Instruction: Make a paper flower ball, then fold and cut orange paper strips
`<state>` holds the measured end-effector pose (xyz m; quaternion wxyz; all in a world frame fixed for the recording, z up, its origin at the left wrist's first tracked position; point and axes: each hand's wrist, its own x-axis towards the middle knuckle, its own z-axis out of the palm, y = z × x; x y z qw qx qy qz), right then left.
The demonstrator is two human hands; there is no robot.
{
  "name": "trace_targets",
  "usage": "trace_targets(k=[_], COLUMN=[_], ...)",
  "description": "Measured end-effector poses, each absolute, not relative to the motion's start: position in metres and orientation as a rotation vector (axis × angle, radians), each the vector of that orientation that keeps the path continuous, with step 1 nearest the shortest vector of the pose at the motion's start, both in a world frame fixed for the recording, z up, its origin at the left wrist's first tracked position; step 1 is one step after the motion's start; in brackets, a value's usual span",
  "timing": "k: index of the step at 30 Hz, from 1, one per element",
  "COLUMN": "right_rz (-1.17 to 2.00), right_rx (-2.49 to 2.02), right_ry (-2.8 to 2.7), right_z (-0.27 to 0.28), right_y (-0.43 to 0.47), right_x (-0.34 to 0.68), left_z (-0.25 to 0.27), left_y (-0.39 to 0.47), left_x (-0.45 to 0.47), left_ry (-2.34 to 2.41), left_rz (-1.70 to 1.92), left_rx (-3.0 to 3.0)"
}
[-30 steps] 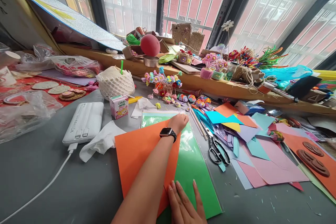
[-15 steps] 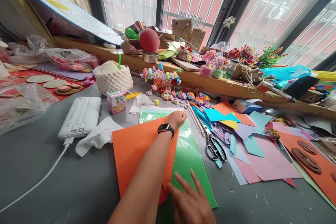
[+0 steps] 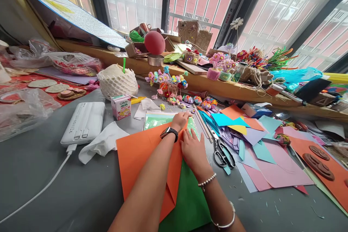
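Note:
An orange sheet of paper (image 3: 136,152) lies slanted over a green sheet (image 3: 187,195), with a crease near its lower right corner. My left hand (image 3: 179,120), wearing a watch at the wrist, is closed at the far corner of the orange sheet, its fingertips pinched there. My right hand (image 3: 194,148), with bracelets on the arm, rests flat just nearer to me, fingers apart and touching the orange sheet's right edge. Parts of both sheets are hidden beneath my forearms. Black-handled scissors (image 3: 223,154) lie to the right of my right hand.
On the left are a white power bank (image 3: 83,123) with a cable, a crumpled tissue (image 3: 104,143) and a small drink carton (image 3: 121,108). Coloured paper scraps (image 3: 244,127) pile up on the right. Behind stand a netted coconut (image 3: 117,81) and a small flower arrangement (image 3: 168,83).
My right hand has moved forward from the near end of the sheets to beside my left hand. The orange sheet's lower right part now shows a crease. My left hand shifted slightly left.

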<state>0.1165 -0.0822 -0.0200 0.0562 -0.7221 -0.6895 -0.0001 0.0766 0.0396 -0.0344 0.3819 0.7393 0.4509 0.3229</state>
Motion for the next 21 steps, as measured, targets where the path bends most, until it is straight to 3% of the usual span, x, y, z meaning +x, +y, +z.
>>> trace_targets(k=[21], right_rz=[-0.435], right_rx=[-1.742], right_ry=[-2.024], right_z=[-0.047], right_y=[-0.173], right_x=[0.080], left_z=[-0.029], left_y=[0.033], left_x=[0.075], left_ry=[1.217], left_rz=[0.740], left_rx=[1.992])
